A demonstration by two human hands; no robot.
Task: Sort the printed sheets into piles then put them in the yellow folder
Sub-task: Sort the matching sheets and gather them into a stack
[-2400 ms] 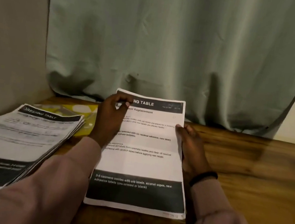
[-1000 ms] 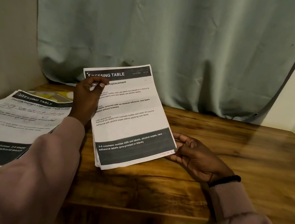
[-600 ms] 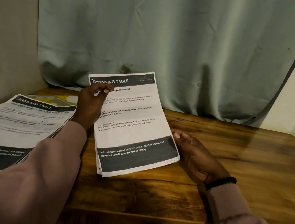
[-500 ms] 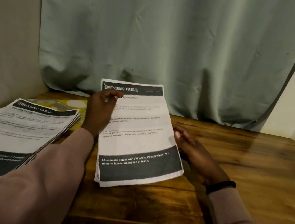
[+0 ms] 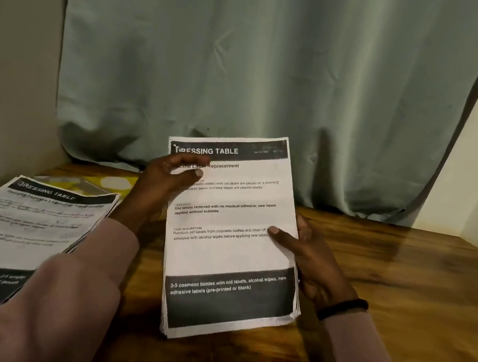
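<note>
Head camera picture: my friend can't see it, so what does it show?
Both hands, left hand and right hand, hold a stack of printed sheets above a wooden table. Another pile lies left, over a yellow folder, before a green curtain.

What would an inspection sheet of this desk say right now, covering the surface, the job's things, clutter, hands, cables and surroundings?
Surface: wooden table, glossy, dimly lit.
Job's things: held stack of printed sheets, top page headed DRESSING TABLE, its lower end near the table; second pile of sheets lying at the left; yellow folder partly hidden behind that pile.
Clutter: nothing seen.
Hands: left hand grips the held stack's upper left, thumb on the page; right hand grips its right edge, thumb on top, black band at the wrist.
Cables: nothing seen.
Surroundings: grey-green curtain behind the table; plain walls at both sides.
</note>
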